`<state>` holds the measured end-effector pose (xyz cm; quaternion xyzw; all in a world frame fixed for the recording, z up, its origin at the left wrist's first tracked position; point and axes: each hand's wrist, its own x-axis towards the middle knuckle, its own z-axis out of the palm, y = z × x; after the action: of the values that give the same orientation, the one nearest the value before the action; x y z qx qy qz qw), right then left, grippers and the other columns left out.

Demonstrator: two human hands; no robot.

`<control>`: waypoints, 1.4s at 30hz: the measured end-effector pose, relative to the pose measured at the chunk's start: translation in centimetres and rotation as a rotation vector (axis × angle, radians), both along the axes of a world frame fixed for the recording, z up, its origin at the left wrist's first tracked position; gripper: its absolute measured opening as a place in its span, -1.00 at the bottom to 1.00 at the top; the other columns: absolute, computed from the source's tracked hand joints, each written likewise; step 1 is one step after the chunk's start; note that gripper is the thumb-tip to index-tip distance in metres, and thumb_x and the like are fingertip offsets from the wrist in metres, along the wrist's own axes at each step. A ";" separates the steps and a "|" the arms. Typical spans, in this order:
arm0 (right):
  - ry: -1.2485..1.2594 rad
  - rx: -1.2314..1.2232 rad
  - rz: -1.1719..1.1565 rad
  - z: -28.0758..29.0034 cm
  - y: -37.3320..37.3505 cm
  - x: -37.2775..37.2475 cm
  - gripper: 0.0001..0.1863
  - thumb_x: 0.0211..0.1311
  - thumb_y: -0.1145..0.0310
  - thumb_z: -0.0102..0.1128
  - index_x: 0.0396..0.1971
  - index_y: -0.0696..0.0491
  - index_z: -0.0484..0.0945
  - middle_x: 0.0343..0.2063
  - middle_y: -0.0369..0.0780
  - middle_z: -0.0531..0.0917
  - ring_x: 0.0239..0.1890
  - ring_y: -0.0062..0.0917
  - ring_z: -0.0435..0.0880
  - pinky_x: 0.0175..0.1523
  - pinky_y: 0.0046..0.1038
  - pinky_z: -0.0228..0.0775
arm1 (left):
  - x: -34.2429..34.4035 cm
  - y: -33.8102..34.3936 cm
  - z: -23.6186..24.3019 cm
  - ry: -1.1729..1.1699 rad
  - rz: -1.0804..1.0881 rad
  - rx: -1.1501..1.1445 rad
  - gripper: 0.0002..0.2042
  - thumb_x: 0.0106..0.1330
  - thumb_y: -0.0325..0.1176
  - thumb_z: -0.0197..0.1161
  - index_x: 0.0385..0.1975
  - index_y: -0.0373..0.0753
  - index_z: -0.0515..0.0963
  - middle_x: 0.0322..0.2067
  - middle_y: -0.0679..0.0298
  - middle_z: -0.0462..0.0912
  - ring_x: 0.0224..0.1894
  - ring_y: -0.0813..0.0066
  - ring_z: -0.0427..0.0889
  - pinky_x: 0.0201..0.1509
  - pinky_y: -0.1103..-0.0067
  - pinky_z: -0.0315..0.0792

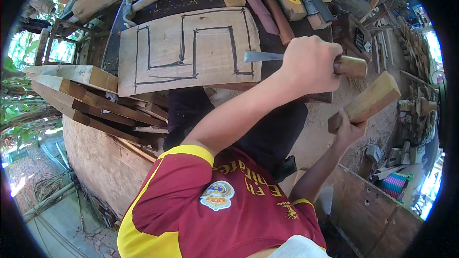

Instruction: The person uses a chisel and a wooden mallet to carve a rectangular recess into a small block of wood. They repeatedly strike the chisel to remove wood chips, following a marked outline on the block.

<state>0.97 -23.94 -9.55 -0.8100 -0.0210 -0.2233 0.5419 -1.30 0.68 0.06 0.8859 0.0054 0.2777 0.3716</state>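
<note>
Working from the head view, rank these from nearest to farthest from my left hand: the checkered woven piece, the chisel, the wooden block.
From the left hand:
1. Chisel: gripped in it.
2. Wooden block: to its right, held in the right hand.
3. Checkered woven piece: far right, lower in the view.

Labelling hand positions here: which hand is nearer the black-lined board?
Left hand: just right of the board, its chisel reaching over the edge. The right hand, holding a wooden block, is farther right and lower.
</note>
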 end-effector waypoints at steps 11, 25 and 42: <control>0.089 -0.214 0.058 0.1 -1.3 -3.7 -0.44 -0.34 0.56 0.42 -0.18 0.18 0.46 -0.33 -0.19 0.59 -0.26 -0.44 0.58 -0.14 -0.42 0.43 | 2.6 1.3 0.3 -0.087 0.110 -0.066 -0.84 -0.23 -0.26 0.27 -0.65 -0.16 0.53 -0.69 0.14 0.53 -0.53 0.10 0.58 -0.42 0.33 0.49; 0.007 -0.202 0.072 3.4 1.7 -4.7 -0.42 -0.30 0.55 0.45 -0.14 0.22 0.43 -0.30 -0.18 0.57 -0.25 -0.50 0.55 -0.10 -0.45 0.40 | 2.5 3.0 1.5 -0.149 0.103 -0.228 -0.82 -0.26 -0.27 0.24 -0.64 -0.21 0.54 -0.68 0.08 0.51 -0.50 0.03 0.55 -0.39 0.33 0.47; -0.373 0.101 0.038 13.0 6.2 0.6 -0.37 -0.26 0.70 0.39 -0.04 0.26 0.39 -0.12 -0.13 0.53 -0.09 -0.42 0.51 0.03 -0.40 0.41 | 1.5 4.3 2.5 -0.207 0.119 -0.441 -0.83 -0.27 -0.31 0.20 -0.67 -0.25 0.50 -0.68 0.02 0.45 -0.51 -0.04 0.48 -0.45 0.36 0.41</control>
<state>1.57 -17.78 3.44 -0.7257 -0.1252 -0.3600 0.5728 0.22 4.99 2.58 0.7482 0.0801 0.3806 0.5375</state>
